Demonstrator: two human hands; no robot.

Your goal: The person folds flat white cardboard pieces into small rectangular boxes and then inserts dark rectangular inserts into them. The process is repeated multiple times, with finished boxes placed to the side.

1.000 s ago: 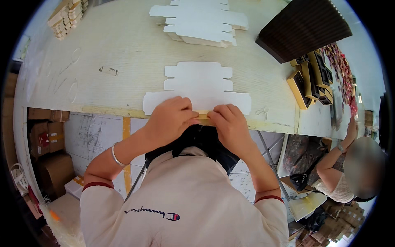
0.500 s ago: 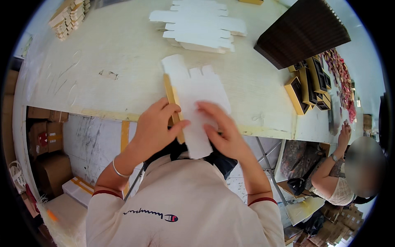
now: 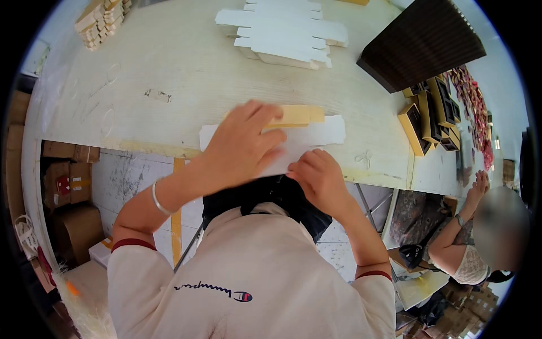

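A partly folded carton blank (image 3: pixel 327 130) lies crosswise at the near edge of the table, its white inner face up. Along its far side, a gold panel (image 3: pixel 302 115) stands folded up. My left hand (image 3: pixel 240 147) reaches over the blank's left part with fingers apart, some of them near or on the gold panel; the hand hides what is beneath it. With curled fingers my right hand (image 3: pixel 319 178) grips the blank's near edge, right of the middle.
Farther back lies a stack of flat white carton blanks (image 3: pixel 282 31). A dark ribbed box (image 3: pixel 420 45) and several gold-and-black boxes (image 3: pixel 418 127) stand at right. Small pale boxes (image 3: pixel 101 25) are piled far left. A co-worker's hand (image 3: pixel 480 183) is at the right edge.
The carton blank has turned from lengthwise to crosswise. My left hand has moved from its gold side to above it; my right hand has come down to its near edge.
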